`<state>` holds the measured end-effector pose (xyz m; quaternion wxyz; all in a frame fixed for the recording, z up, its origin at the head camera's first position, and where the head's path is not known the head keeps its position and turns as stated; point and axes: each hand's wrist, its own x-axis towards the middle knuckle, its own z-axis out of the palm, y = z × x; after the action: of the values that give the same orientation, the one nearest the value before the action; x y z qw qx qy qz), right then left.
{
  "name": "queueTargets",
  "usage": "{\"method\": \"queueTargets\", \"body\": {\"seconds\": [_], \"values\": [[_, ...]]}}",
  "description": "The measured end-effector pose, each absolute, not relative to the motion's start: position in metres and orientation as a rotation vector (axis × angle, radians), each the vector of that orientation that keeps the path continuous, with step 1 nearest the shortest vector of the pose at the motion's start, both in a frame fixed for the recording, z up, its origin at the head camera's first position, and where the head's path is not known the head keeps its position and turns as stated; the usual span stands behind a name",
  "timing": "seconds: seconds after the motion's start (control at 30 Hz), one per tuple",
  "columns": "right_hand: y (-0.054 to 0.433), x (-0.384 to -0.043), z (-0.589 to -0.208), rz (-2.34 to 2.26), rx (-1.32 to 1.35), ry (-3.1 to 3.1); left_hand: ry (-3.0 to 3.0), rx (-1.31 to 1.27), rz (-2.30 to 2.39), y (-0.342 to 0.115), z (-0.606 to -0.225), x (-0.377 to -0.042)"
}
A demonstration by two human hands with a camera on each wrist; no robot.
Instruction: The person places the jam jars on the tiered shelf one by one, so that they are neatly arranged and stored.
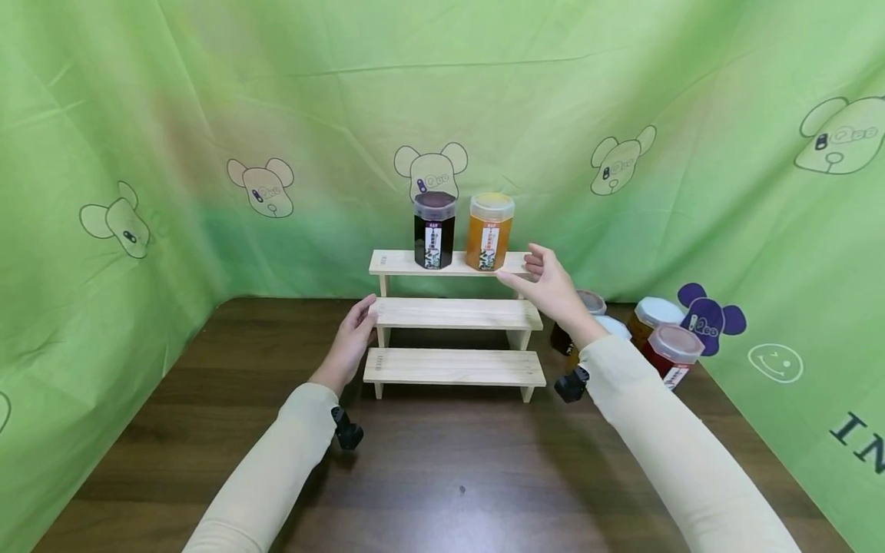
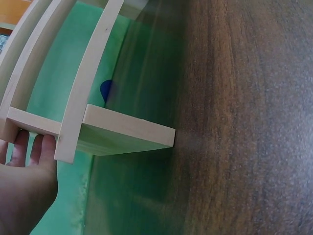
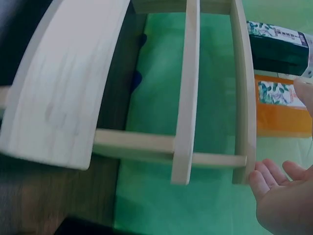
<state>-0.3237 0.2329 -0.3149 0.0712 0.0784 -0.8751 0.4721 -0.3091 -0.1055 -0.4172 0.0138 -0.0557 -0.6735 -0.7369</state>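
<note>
A three-tier wooden stand (image 1: 456,313) is on the table, with a dark jar (image 1: 435,230) and an orange jar (image 1: 490,230) side by side on its top step. My left hand (image 1: 350,344) touches the stand's left side by the middle step; its fingertips (image 2: 48,143) lie against the side support in the left wrist view. Beside the right end of the top step is my right hand (image 1: 549,290), thumb and fingers spread, holding nothing. Its thumb (image 3: 304,90) overlaps the orange jar in the right wrist view; contact cannot be told.
Several lidded jars stand right of the stand, among them a red jar (image 1: 672,353) and a white-lidded jar (image 1: 657,313), partly behind the right arm. Green printed cloth (image 1: 332,107) hangs behind and at both sides of the brown table (image 1: 442,476).
</note>
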Motion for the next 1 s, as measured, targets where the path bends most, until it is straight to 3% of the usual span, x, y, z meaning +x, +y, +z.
{"method": "queueTargets", "body": {"seconds": [1.0], "values": [[0.323,-0.267,-0.332,1.353,0.178,-2.630,-2.074,-0.143,-2.275,-0.104,-0.419,-0.309]]}}
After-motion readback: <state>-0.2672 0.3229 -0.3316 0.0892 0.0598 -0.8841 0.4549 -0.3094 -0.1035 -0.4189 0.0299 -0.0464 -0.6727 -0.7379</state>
